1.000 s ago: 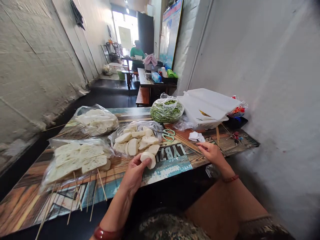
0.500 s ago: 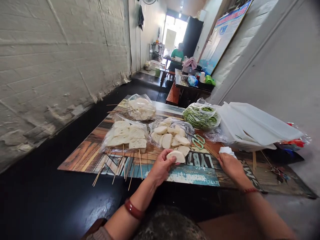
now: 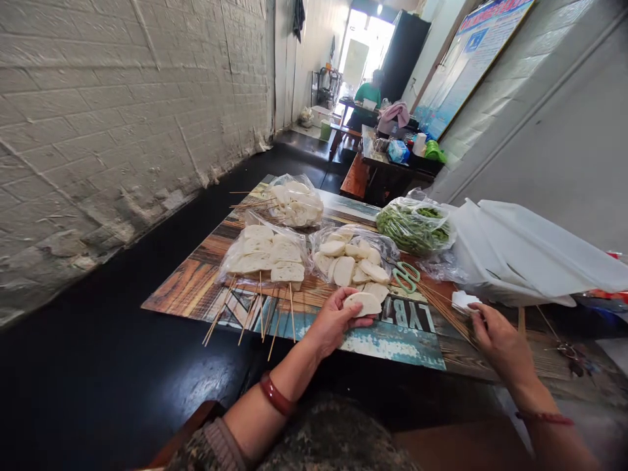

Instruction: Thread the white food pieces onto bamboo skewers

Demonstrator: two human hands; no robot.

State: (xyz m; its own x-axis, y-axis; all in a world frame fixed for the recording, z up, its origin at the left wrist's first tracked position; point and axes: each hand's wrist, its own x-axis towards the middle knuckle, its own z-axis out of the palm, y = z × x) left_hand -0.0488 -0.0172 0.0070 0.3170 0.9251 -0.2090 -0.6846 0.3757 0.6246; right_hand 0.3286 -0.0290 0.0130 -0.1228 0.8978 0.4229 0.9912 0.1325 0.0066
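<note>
My left hand [image 3: 338, 319] is closed around a pale, half-round slice of steamed bun [image 3: 363, 303], with the thumb on its near face. My right hand [image 3: 503, 337] is at the near right, thumb and forefinger pinched together beside a folded white tissue [image 3: 464, 301]. A thin bamboo skewer seems to run from these fingertips, just over the skewer bundle [image 3: 444, 309] lying on the table. Past my left hand, a clear bag of loose slices [image 3: 344, 269] lies opened out. Left of it, skewered slices [image 3: 267, 254] rest on another bag, sticks pointing toward me.
Green-handled scissors [image 3: 406, 277] lie right of the loose slices. Behind are a bag of green vegetables [image 3: 415, 229] and another bag of slices [image 3: 295, 203]. White foam boxes [image 3: 534, 248] stand at right, keys [image 3: 572, 356] nearer. A person in green [image 3: 367, 95] sits far back.
My right hand has drawn back rightward from the skewer bundle, its fingertips now pinched by the tissue. My left hand keeps the slice. The whole view has shifted slightly.
</note>
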